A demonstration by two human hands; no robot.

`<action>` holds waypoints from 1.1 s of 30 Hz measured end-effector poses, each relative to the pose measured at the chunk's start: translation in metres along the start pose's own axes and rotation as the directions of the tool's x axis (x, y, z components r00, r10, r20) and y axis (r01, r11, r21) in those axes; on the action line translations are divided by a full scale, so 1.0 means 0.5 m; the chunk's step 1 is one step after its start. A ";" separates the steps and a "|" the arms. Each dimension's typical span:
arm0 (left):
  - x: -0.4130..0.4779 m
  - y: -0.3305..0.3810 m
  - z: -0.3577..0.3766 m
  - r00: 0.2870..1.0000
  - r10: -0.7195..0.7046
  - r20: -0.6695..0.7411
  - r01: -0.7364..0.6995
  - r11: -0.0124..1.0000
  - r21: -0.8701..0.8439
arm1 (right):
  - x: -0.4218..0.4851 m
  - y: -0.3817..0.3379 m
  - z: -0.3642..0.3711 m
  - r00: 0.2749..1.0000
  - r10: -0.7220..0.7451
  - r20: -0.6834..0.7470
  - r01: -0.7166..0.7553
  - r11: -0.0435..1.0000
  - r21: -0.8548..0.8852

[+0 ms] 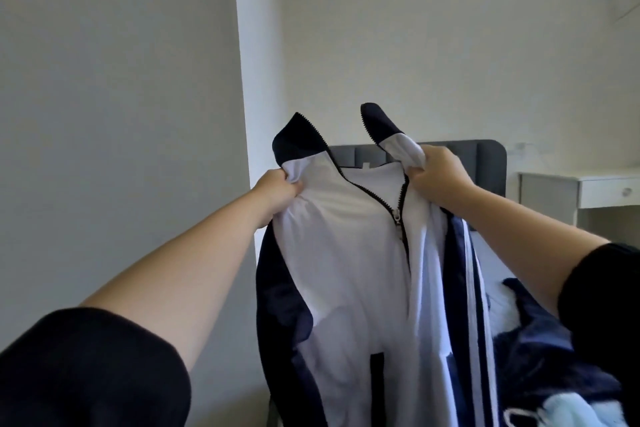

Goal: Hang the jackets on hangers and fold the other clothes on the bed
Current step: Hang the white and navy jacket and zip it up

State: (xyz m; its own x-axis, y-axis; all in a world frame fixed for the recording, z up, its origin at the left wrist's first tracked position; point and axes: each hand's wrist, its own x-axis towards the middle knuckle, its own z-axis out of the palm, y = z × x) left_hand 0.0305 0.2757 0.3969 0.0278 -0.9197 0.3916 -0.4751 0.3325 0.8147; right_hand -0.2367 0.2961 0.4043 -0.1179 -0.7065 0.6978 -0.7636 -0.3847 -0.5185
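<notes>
- The pale wall [121, 80] fills the upper half and the whole left of the frame, with a brighter strip running down its middle
- The white and navy jacket [349, 253] hangs in the lower centre, held up in the air by its shoulders, with its dark collar points standing up and its front partly unzipped
- A heap of navy clothes [540, 357] lies at the lower right, behind the jacket's striped sleeve
- A grey headboard [485, 156] shows right of centre, behind the collar
- A white desk [588, 184] with a drawer stands at the right edge
- The right hand [438, 172], just right of centre, has its fingers curled tight round bunched white cloth at that shoulder
- The left hand [277, 189], just left of centre, pinches the other shoulder, fingers closed on the fabric
- The zip pull [397, 218] dangles between the hands
</notes>
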 end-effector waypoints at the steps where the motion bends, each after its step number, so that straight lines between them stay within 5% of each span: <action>1: -0.002 -0.030 0.024 1.000 -0.026 0.010 0.026 0.998 0.061 | -0.015 0.025 0.014 0.995 0.043 0.093 -0.042 0.999 -0.022; 4: -0.021 -0.139 0.125 0.989 -0.130 0.065 0.112 0.965 0.237 | -0.082 0.107 0.088 0.892 0.225 0.393 -0.149 0.965 -0.216; 10: -0.102 -0.393 0.323 0.892 -0.430 0.140 0.376 0.878 0.297 | -0.250 0.299 0.257 0.648 0.570 0.506 -0.475 0.821 -0.317; 12: -0.123 -0.473 0.357 0.842 -0.482 0.242 0.378 0.847 0.373 | -0.296 0.357 0.307 0.531 0.623 0.574 -0.424 0.782 -0.457; 14: -0.148 -0.546 0.384 0.762 -0.503 0.409 0.267 0.818 0.509 | -0.343 0.400 0.359 0.464 0.632 0.620 -0.204 0.758 -0.620; 17: -0.168 -0.623 0.419 0.666 -0.517 0.538 0.028 0.737 0.675 | -0.387 0.446 0.429 0.511 0.589 0.626 0.043 0.710 -0.703; 19: -0.151 -0.643 0.431 0.728 -0.500 0.470 -0.051 0.644 0.763 | -0.388 0.461 0.465 0.602 0.551 0.578 0.103 0.664 -0.741; 21: -0.108 -0.661 0.439 0.804 -0.487 0.340 0.053 0.629 0.776 | -0.373 0.478 0.494 0.697 0.483 0.531 0.123 0.648 -0.751; 23: -0.038 -0.665 0.444 0.830 -0.526 0.184 0.311 0.711 0.631 | -0.341 0.493 0.516 0.755 0.477 0.450 -0.029 0.710 -0.704; 26: 0.058 -0.646 0.430 0.795 -0.606 -0.004 0.601 0.788 0.135 | -0.258 0.500 0.521 0.867 0.425 0.260 -0.261 0.832 -0.490; 30: 0.153 -0.611 0.415 0.925 -0.342 -0.164 0.323 0.937 -0.131 | -0.135 0.483 0.531 0.924 0.380 0.048 -0.360 0.904 -0.230; 33: 0.174 -0.595 0.438 0.974 -0.224 -0.035 0.214 0.958 -0.191 | -0.107 0.488 0.564 0.851 0.471 0.233 -0.466 0.881 -0.081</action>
State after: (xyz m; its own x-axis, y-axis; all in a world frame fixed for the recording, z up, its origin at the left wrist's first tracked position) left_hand -0.0183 0.0512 0.0950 0.1642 -0.9630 0.2136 -0.2814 0.1618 0.9458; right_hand -0.2376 0.0724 0.1010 -0.3120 -0.9206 0.2347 -0.6693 0.0377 -0.7420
